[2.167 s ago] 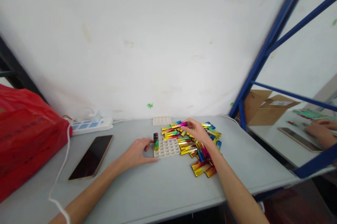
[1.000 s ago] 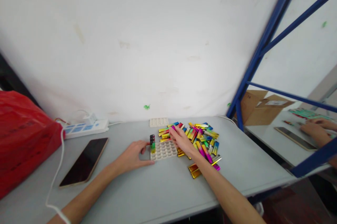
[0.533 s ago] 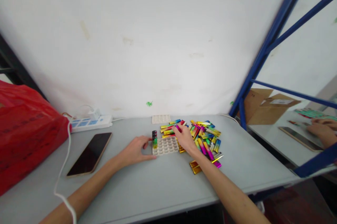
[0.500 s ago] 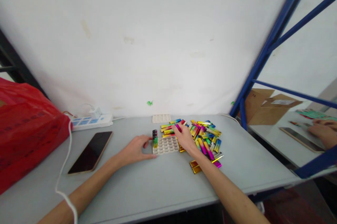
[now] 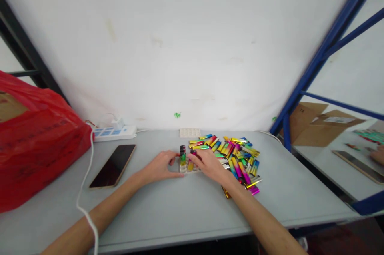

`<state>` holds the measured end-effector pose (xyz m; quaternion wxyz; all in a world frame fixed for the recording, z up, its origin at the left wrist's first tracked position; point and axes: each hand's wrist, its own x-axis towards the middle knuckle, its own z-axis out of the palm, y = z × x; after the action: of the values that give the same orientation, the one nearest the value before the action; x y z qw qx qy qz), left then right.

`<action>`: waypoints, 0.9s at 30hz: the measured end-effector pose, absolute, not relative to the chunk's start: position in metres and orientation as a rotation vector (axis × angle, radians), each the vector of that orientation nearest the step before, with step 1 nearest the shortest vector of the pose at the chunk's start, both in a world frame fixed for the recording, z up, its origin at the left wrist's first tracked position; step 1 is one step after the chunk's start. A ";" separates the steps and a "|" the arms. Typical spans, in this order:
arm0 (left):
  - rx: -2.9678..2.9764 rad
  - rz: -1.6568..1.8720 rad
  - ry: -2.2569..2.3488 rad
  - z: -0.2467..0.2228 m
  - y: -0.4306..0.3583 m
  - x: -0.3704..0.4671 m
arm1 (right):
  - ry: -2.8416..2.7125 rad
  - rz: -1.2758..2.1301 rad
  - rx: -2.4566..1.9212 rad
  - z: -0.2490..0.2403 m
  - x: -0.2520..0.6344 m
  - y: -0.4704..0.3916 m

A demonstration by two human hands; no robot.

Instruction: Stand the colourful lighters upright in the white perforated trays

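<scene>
A pale tray with rows of round holes [image 5: 183, 170] lies on the table between my hands. My left hand [image 5: 162, 166] braces its left end, thumb at the front corner and forefinger towards the back. A short row of lighters with black tops and shiny green-yellow bodies [image 5: 183, 157] stands upright in the tray's left end. My right hand [image 5: 207, 163] pinches a yellow and magenta lighter [image 5: 191, 164] upright over the tray, just right of that row. My fingers cover its top and much of the tray's right side. Beside this hand spreads a pile of shiny multicoloured lighters [image 5: 240, 165].
A second holed tray [image 5: 190, 132] lies by the wall. On the left are a phone [image 5: 113, 166], a power strip [image 5: 115, 132], a white cable [image 5: 82, 191] and a red bag [image 5: 45, 139]. A blue frame [image 5: 312, 75] and cardboard box [image 5: 312, 127] stand right.
My right hand has moved from the pile's left edge to over the tray, bringing a lighter upright beside the standing row. My left hand stays at the tray's end. The whole view has shifted slightly.
</scene>
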<state>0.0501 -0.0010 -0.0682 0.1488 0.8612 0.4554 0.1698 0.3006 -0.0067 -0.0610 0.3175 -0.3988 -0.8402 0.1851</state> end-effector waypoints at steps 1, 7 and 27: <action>2.475 0.484 1.308 -0.068 -0.001 0.050 | -2.198 0.500 -1.039 -0.061 0.301 -0.007; 2.472 0.475 1.310 -0.070 -0.001 0.050 | -2.299 0.497 -0.999 -0.068 0.297 -0.005; 2.465 0.447 1.283 -0.066 0.000 0.050 | -2.204 0.148 -1.255 -0.054 0.380 0.022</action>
<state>0.0500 0.0001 -0.0657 0.1628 0.8641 0.4497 0.1567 0.3800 0.0219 -0.0540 0.2963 -0.4718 -0.8286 0.0555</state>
